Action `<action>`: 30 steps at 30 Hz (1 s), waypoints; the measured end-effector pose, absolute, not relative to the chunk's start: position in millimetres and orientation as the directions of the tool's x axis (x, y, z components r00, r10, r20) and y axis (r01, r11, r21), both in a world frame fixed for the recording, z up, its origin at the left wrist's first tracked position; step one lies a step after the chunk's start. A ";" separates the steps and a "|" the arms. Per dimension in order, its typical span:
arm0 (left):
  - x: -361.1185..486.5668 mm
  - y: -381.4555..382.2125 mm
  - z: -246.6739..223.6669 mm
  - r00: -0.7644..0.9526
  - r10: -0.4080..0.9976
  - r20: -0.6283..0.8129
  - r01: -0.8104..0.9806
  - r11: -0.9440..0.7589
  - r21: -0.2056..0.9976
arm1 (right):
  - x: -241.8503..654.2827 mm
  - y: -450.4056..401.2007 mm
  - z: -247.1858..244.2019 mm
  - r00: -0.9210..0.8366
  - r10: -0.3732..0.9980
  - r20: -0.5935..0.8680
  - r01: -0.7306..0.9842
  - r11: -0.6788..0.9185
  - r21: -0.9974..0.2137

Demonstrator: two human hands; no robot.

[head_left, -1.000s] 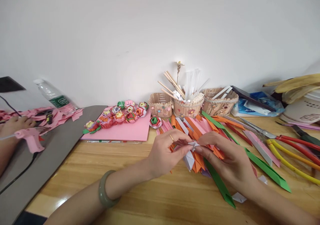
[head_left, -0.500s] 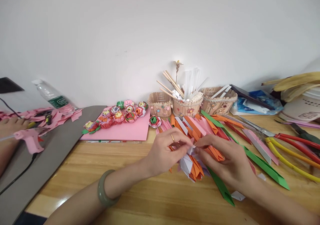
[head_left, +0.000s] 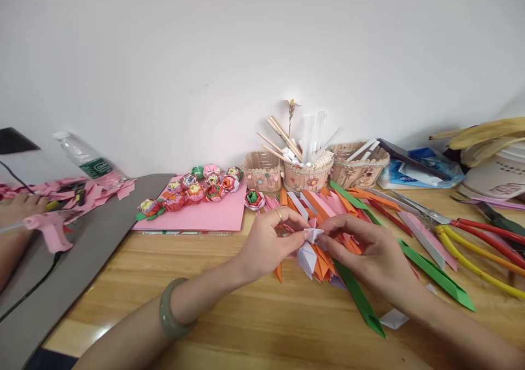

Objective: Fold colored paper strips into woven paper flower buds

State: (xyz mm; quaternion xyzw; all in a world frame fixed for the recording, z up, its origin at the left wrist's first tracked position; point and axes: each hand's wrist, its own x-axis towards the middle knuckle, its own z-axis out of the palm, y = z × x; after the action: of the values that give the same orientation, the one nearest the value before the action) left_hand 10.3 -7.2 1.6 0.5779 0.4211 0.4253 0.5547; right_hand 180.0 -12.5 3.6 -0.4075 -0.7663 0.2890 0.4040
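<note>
Between my two hands is a small folded paper piece (head_left: 314, 233), pale lilac-white, pinched by the fingertips of both. My left hand (head_left: 273, 241), with a ring and a green bangle (head_left: 173, 310) on the wrist, grips its left side. My right hand (head_left: 369, 249) closes on its right side. Just below the fingers shows a folded paper flower (head_left: 322, 263) with orange and lilac points; whether it is joined to the small piece I cannot tell. Behind and around the hands lie orange, pink and green folded paper strips (head_left: 437, 274).
Paper flowers (head_left: 196, 192) sit on pink paper (head_left: 205, 219) at left. Wooden baskets (head_left: 308, 178) with sticks stand against the wall. Scissors (head_left: 430, 214) lie right. At far left are another person's hand (head_left: 20, 211), a pink glue gun (head_left: 49, 230) and a bottle (head_left: 88, 159).
The small pale piece now shows more fully between my fingertips, its points spread. My left hand has shifted slightly, and the orange and lilac flower has moved a little upward.
</note>
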 end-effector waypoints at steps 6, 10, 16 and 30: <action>12.2 -8.4 -3.1 0.222 0.923 0.314 0.128 -0.346 0.929 | 183.0 -15.8 -4.3 -0.359 0.798 0.483 0.509 0.602 -0.616; 10.7 -9.4 0.7 0.224 0.931 0.288 0.087 -0.313 0.946 | 185.1 -17.4 -3.8 -0.383 0.769 0.512 0.503 0.638 -0.583; 10.1 -2.7 6.2 0.296 0.953 -0.061 -0.177 0.117 0.977 | 186.1 -15.6 -7.1 -0.401 0.736 0.545 0.495 0.675 -0.547; 7.9 0.1 -2.4 0.212 0.886 0.413 0.198 -0.453 0.869 | 177.5 -16.2 4.4 -0.413 0.910 0.011 0.305 0.150 -0.940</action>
State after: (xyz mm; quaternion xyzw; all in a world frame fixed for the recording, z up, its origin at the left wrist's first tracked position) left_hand 7.9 0.1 -2.4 0.6956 0.3895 0.4924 0.3493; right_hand 177.5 -16.2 4.4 -0.4405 -0.6898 0.4804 0.3150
